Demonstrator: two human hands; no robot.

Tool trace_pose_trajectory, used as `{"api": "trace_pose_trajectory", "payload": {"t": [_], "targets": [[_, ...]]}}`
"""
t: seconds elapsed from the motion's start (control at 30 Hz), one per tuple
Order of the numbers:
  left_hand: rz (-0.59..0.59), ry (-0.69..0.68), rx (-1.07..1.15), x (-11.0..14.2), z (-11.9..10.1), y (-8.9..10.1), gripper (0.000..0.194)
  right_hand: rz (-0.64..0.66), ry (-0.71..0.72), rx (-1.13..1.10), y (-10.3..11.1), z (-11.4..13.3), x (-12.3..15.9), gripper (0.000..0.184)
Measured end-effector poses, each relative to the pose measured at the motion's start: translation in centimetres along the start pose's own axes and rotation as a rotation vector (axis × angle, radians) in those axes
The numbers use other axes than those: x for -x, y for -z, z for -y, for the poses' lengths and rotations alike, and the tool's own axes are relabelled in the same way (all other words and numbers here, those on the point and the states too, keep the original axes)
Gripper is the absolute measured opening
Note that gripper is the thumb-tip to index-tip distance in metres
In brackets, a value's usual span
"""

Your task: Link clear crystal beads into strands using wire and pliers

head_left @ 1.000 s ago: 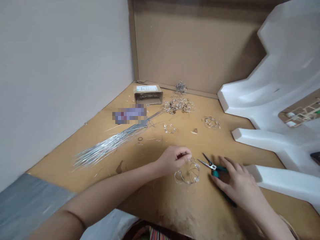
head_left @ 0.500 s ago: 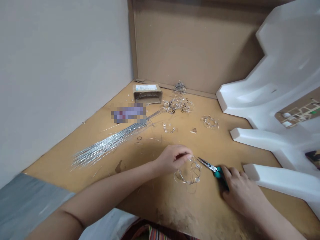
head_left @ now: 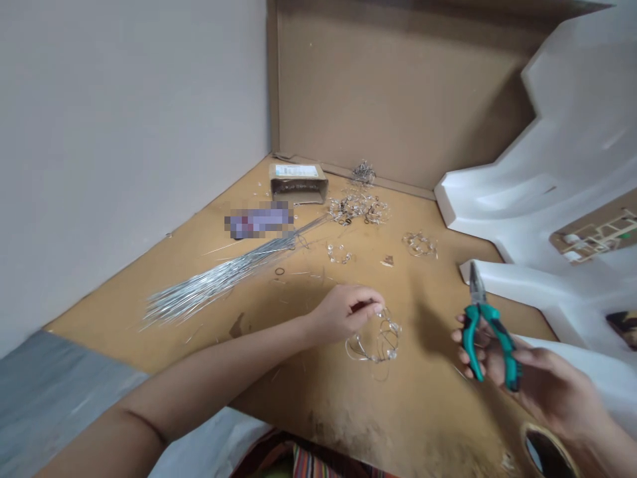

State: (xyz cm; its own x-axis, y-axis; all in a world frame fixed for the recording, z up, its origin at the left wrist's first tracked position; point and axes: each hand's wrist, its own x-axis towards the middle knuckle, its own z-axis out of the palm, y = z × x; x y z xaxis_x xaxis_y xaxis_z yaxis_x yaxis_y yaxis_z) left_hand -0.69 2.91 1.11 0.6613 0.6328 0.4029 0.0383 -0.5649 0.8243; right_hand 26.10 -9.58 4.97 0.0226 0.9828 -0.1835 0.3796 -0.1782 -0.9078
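My left hand rests on the brown board with its fingers pinched on a tangled wire piece with clear beads. My right hand is raised off the board to the right and grips green-handled pliers, jaws pointing up and away from me. A gap of board lies between the pliers and the wire piece.
A bundle of straight silver wires lies left of centre. A small cardboard box and heaps of bent wire bits sit near the back cardboard wall. White foam packing fills the right side. A tape roll shows at lower right.
My right hand took the pliers off the board, lifted them and turned the jaws upward to the right. My left hand stayed pinched on the wire piece.
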Motion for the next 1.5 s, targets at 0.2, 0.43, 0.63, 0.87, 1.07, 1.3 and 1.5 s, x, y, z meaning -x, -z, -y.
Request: {"api": "trace_pose_trajectory", "payload": {"t": [0.2, 0.43, 0.63, 0.87, 1.07, 1.3, 1.5], "targets": [[-0.006, -0.001, -0.043, 0.0, 0.4, 0.0, 0.018, -0.006, 0.031, 0.071, -0.7, 1.1, 0.4, 0.037], [0.027, -0.132, -0.260, -0.1, 0.5, 0.0, 0.023, -0.189, 0.399, 1.331, -1.1, 4.8, 1.5, 0.031], [0.065, -0.222, -0.354, 0.0, 0.3, 0.1, 0.028, -0.211, 0.481, 1.438, -2.7, 5.9, 1.1, 0.034], [0.057, -0.241, -0.376, 0.0, 0.3, 0.2, 0.027, -0.222, 0.538, 1.459, -3.1, 6.1, 1.0, 0.038], [0.065, -0.256, -0.381, 0.1, 0.3, 0.1, 0.026, -0.241, 0.524, 1.466, -3.3, 5.9, 1.2, 0.036], [0.048, -0.281, -0.397, 0.1, 0.2, 0.0, 0.027, -0.227, 0.529, 1.435, -3.2, 5.8, 1.2, 0.039], [0.027, -0.339, -0.385, 0.3, 0.1, 0.0, 0.023, -0.234, 0.546, 1.391, -3.1, 6.2, 1.4, 0.037]]}}
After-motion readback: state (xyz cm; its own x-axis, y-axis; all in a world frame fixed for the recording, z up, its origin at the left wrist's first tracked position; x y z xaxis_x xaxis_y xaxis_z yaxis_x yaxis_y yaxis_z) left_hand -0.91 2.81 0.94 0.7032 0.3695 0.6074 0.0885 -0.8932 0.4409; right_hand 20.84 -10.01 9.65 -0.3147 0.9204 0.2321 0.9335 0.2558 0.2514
